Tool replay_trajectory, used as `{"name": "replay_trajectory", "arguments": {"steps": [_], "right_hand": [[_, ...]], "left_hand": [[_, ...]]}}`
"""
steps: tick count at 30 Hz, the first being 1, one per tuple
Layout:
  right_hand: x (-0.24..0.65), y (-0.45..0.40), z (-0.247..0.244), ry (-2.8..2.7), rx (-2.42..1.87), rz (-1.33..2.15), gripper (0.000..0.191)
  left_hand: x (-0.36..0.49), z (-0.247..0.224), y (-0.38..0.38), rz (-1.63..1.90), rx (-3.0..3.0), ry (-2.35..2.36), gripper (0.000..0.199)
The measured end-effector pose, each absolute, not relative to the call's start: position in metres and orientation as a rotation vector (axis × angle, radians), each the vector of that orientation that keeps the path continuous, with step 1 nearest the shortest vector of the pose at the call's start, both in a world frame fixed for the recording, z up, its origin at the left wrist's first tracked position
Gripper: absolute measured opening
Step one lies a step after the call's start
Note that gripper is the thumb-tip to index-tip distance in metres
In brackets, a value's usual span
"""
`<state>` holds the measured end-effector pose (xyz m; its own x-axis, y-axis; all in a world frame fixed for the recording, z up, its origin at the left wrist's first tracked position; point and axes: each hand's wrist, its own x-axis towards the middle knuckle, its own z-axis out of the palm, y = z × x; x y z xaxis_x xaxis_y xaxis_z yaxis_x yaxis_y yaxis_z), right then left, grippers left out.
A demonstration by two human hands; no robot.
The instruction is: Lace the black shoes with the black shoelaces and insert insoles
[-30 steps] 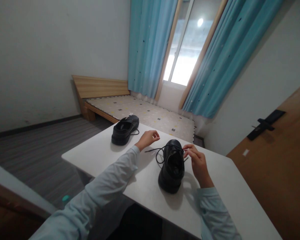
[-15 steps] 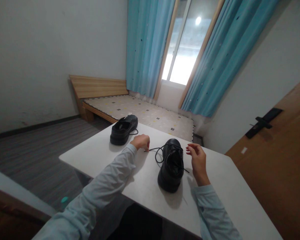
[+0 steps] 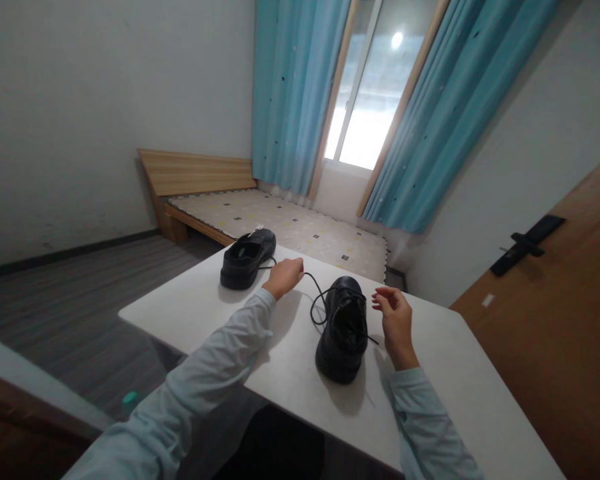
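Near the middle of the white table (image 3: 290,347) stands a black lace-up shoe (image 3: 341,333), toe pointing away from me. Its black shoelace (image 3: 318,285) loops out on the left side, and the raised end is pinched in my left hand (image 3: 286,275). Another lace end lies over the shoe's right side. Just right of the shoe is my right hand (image 3: 396,323), fingers curved and apart, with nothing visible between them. A second black shoe (image 3: 247,260) sits at the table's far left, beyond my left hand.
Behind the table is a low bed (image 3: 300,223) with a patterned mattress. A wooden door (image 3: 555,320) with a black handle stands at the right. Blue curtains (image 3: 300,93) flank the window.
My left hand has lifted the lace end off the table and moved slightly up and away. My right hand and both shoes have not visibly moved.
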<state>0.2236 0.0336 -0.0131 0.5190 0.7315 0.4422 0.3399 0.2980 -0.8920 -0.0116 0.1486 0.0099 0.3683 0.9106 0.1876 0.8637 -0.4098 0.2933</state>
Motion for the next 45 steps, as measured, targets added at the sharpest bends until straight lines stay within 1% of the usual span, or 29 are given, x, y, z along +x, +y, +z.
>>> {"name": "replay_trajectory", "arguments": {"steps": [3,6,8,11,18,24,27,33,37,42,45], "right_hand": [[0.223,0.033,-0.012,-1.058,-1.306,0.340,0.017],[0.223,0.033,-0.012,-1.059,-1.308,0.339,0.017],[0.224,0.033,-0.013,-1.059,-1.306,0.336,0.017],[0.224,0.033,-0.013,-1.066,-1.304,0.340,0.017],[0.223,0.032,-0.011,-1.068,-1.302,0.339,0.018],[0.223,0.031,-0.011,-1.082,-1.301,0.337,0.018],[0.223,0.031,-0.011,-1.123,-1.306,0.323,0.018],[0.216,0.026,-0.006,-1.260,-1.283,0.254,0.023],[0.208,0.022,0.000,-1.428,-1.223,0.064,0.027],[0.204,0.021,0.002,-1.754,-1.135,-0.296,0.019],[0.203,0.020,0.003,-1.835,-1.109,-0.525,0.015]], "left_hand": [[-0.010,0.011,0.153,0.824,2.363,1.594,0.017],[-0.007,0.015,0.157,1.132,2.208,1.384,0.014],[-0.005,0.017,0.158,1.282,2.093,1.221,0.014],[0.001,0.017,0.156,1.402,1.962,1.032,0.017],[0.020,0.008,0.142,1.415,1.573,0.657,0.020],[0.033,0.006,0.128,1.337,1.236,0.385,0.037],[0.036,0.006,0.123,1.304,1.288,0.376,0.038],[0.043,0.000,0.117,1.229,1.575,0.434,0.039],[0.046,-0.001,0.108,1.173,1.718,0.476,0.036],[0.049,0.000,0.099,1.179,1.805,0.492,0.032],[0.050,-0.001,0.098,1.164,1.811,0.449,0.031]]}}
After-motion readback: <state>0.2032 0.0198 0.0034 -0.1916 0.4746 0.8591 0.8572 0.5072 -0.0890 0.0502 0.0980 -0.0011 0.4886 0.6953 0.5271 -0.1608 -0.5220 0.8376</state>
